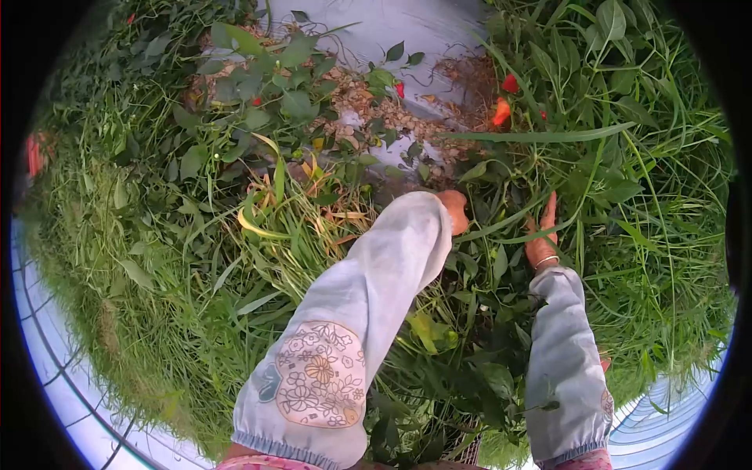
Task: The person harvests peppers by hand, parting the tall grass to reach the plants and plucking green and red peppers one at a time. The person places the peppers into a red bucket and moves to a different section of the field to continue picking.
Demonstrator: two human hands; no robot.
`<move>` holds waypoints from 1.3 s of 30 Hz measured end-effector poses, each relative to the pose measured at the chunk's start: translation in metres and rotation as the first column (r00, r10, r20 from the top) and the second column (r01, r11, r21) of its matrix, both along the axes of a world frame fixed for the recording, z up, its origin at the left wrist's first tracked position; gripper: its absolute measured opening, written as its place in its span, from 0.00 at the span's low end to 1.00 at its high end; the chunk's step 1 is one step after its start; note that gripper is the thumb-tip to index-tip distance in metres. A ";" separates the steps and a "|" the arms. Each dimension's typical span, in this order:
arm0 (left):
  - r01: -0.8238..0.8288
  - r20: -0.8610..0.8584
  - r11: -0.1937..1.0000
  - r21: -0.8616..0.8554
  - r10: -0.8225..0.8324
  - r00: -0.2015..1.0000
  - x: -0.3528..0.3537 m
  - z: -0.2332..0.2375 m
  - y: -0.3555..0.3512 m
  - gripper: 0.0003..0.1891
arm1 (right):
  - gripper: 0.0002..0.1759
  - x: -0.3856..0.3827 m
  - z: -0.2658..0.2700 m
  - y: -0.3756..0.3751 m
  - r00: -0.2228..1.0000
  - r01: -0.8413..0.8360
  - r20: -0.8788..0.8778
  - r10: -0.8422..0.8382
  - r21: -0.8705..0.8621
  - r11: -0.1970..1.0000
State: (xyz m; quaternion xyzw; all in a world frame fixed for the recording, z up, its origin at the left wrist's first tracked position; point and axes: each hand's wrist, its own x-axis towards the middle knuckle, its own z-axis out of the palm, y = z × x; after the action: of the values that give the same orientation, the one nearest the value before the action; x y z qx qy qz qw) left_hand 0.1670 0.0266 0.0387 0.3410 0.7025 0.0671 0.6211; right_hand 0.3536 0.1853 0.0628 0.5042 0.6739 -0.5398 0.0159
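The lone head view looks forward and down, close over the plants (495, 376).

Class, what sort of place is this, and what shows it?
Probably an overgrown pepper plot: red and orange pepper-like fruits, thick long-bladed green grass and pale film-like ground sheeting suggest it.

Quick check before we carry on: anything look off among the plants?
Mildly, yes: yellow and browned blades left of the left hand look withered against the green growth around them. Dry brown litter also lies strewn over the pale sheeting.
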 end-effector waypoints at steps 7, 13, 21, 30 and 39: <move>-0.354 0.053 0.924 -0.143 0.365 0.930 -0.022 0.038 -0.017 0.11 | 0.45 -0.021 0.026 0.001 0.920 -0.328 0.272 0.282 0.141 0.934; -0.461 0.038 0.886 0.049 0.459 0.888 -0.034 0.102 -0.035 0.10 | 0.45 -0.016 0.004 0.001 0.999 -0.031 0.020 0.032 -0.072 0.997; -0.697 0.421 0.714 -0.056 0.650 0.632 -0.026 0.150 -0.075 0.04 | 0.48 -0.018 0.024 0.003 0.855 -0.440 0.404 0.325 0.234 0.867; -0.673 0.687 0.732 -0.104 0.542 0.484 0.015 0.206 -0.090 0.11 | 0.46 -0.010 0.010 0.003 0.845 -0.481 0.421 0.330 0.328 0.813; -0.822 0.413 0.510 0.254 0.711 0.569 -0.061 0.172 -0.079 0.30 | 0.50 -0.017 0.016 0.001 0.864 -0.437 0.407 0.296 0.315 0.842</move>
State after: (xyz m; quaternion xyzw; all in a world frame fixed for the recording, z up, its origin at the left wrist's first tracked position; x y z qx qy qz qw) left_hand 0.1064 -0.0525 0.2107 0.1043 0.6612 0.5295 0.5211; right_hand 0.3366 0.1866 0.0787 0.4421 0.8406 -0.2823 0.1347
